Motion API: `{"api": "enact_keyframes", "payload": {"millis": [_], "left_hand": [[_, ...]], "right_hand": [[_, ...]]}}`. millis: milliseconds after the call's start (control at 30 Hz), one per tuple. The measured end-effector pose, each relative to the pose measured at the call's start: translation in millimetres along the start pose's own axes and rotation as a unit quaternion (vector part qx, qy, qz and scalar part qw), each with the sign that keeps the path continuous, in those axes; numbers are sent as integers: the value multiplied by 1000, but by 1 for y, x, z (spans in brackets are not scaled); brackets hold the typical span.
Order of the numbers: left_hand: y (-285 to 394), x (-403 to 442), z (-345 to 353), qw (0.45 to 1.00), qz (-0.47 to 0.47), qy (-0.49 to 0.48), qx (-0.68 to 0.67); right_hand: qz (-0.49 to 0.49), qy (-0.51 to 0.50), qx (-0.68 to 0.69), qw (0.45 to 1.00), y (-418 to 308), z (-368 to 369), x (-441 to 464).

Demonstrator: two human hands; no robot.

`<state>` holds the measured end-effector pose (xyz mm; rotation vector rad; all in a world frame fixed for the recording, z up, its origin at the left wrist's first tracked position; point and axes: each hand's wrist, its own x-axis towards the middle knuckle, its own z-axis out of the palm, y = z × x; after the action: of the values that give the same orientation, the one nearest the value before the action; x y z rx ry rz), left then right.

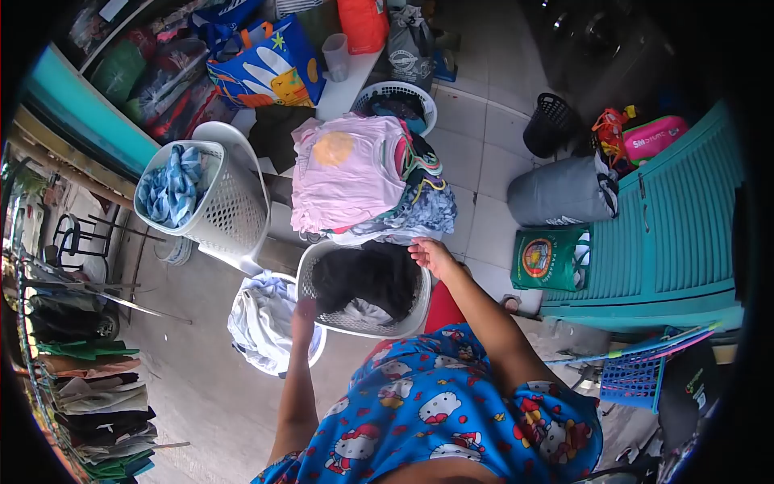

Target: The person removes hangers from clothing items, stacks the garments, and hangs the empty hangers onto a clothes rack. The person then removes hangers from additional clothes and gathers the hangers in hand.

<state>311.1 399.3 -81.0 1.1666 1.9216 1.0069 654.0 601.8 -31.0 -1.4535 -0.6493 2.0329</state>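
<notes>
My right hand is by the right rim of a white laundry basket, its fingers loosely apart with nothing visible in them. Just beyond the fingertips is the lower edge of a tall stack of clothes. A pink shirt with a yellow print lies on top, with patterned blue clothes under it. Black clothes and a grey piece fill the basket. My left hand is at the basket's left side, smeared by motion, so its fingers cannot be made out.
White clothes fill a round basin at the left. Behind it, a tall white hamper holding blue cloth stands on a white chair. A grey bag and a green bag stand by teal shutters on the right.
</notes>
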Motion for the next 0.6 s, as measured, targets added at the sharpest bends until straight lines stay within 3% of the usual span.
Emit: {"api": "enact_keyframes", "payload": {"millis": [100,233,300,400,500,567,600], "left_hand": [[68,23,27,995,95,15,-21],[138,47,64,993,111,-33,-28],[168,67,84,985,171,-23,-10],[203,111,117,961,246,-20,128],[239,163,162,954,243,-33,173],[245,193,200,942,266,-17,206],[235,206,223,932,273,-4,239]], "right_hand": [[-27,49,-26,998,-38,5,42],[-37,93,-19,995,-83,1,118],[-46,155,-14,987,-101,8,150],[-80,240,-110,961,-107,10,203],[-123,226,-195,946,-107,14,222],[-165,240,-119,949,-97,10,234],[-163,253,-162,940,-96,4,240]]}}
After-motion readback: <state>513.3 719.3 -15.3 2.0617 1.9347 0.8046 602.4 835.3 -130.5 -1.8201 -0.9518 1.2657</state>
